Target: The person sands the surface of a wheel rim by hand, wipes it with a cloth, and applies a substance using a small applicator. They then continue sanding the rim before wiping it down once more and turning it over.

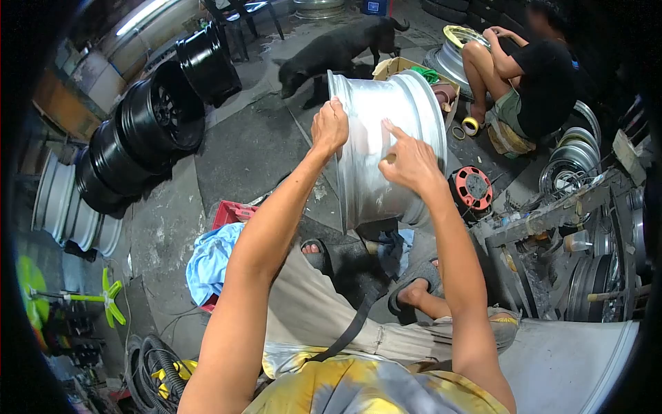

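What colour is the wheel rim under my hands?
Silver, bare metal; the wheel rim shows best in the head view.

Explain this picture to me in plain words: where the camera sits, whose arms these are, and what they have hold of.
There is one picture, taken by a camera worn on a person's head, looking forward and down, so the two bare arms reaching out from the bottom are the wearer's own. The left hand grips the upper edge of a silver wheel rim standing on the concrete floor. The right hand rests against the rim's side with a finger stretched out. The wearer's sandalled feet show below it. To the left stand black rims. Beyond are a black dog and another person sitting low among more rims. A red reel lies to the right.
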Tool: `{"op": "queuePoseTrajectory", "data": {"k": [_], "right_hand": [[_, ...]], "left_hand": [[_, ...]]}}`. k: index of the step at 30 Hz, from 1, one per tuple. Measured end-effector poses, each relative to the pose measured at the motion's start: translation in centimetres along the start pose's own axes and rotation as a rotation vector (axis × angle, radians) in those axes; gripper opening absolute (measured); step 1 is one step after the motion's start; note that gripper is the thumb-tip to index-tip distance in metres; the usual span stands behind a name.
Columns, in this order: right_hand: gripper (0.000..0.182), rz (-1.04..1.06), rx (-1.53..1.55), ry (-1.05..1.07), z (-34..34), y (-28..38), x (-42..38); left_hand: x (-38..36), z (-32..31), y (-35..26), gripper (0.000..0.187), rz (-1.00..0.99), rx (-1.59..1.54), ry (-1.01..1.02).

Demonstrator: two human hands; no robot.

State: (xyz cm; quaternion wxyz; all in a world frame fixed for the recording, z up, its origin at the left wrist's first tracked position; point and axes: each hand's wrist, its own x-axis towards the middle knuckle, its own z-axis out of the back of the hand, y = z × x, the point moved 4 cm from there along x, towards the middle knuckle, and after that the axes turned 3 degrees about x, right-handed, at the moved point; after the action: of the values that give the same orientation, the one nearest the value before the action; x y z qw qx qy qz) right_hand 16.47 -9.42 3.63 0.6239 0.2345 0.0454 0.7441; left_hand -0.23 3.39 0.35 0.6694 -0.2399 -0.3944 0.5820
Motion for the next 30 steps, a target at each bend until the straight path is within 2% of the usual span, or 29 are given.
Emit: {"op": "queuePoseTrajectory", "data": {"k": [5, 11, 13, 15, 17, 18, 20, 23, 25, 26, 28, 30], "right_hand": [[0.030, -0.029, -0.113, 0.072, -0.1, 0.2, 1.0], [0.024, -0.021, 0.013, 0.118, -1.1, 1.4, -5.1], [0.027, -0.034, -0.001, 0.106, -1.7, 1.5, -7.4], [0.029, -0.139, 0.136, 0.222, -2.4, 0.9, -9.7], [0.031, -0.300, 0.096, 0.544, -4.1, -0.4, -11.2], [0.031, -0.315, 0.106, 0.534, -5.5, -2.0, -11.9], [0.040, -0.243, 0.071, 0.830, -11.8, -7.3, -15.1], [0.040, -0.322, -0.053, 0.902, -20.1, -17.6, -21.8], [0.036, -0.493, -0.040, 0.768, -18.3, -18.5, -23.6], [0.036, -0.507, -0.030, 0.787, -19.4, -19.6, -25.1], [0.038, -0.824, 0.063, 0.424, -21.2, -22.9, -27.2], [0.039, -0.883, 0.080, 0.445, -22.2, -23.2, -27.9]], "left_hand": [[0.4, 0.1, 0.2, 0.061, -0.002, 0.019, -0.014], [0.8, 0.2, -0.1, 0.061, -0.006, 0.016, -0.030], [1.1, 0.1, 0.2, 0.060, 0.024, 0.023, -0.027], [1.2, 0.1, -0.2, 0.061, 0.010, 0.048, -0.025], [1.1, 0.2, 0.1, 0.062, 0.050, 0.057, -0.042], [1.2, 0.2, 0.2, 0.063, 0.043, 0.063, -0.042], [2.0, 0.0, 1.0, 0.063, 0.029, 0.079, -0.041], [3.4, -0.9, 2.4, 0.062, -0.001, 0.034, -0.058], [3.1, -0.5, 1.8, 0.061, 0.008, 0.003, -0.041], [3.2, -0.5, 1.8, 0.060, 0.028, 0.011, -0.035], [2.7, 0.0, 1.1, 0.059, 0.063, 0.019, -0.037], [2.2, 0.6, 0.2, 0.059, 0.066, 0.053, -0.067]]}}
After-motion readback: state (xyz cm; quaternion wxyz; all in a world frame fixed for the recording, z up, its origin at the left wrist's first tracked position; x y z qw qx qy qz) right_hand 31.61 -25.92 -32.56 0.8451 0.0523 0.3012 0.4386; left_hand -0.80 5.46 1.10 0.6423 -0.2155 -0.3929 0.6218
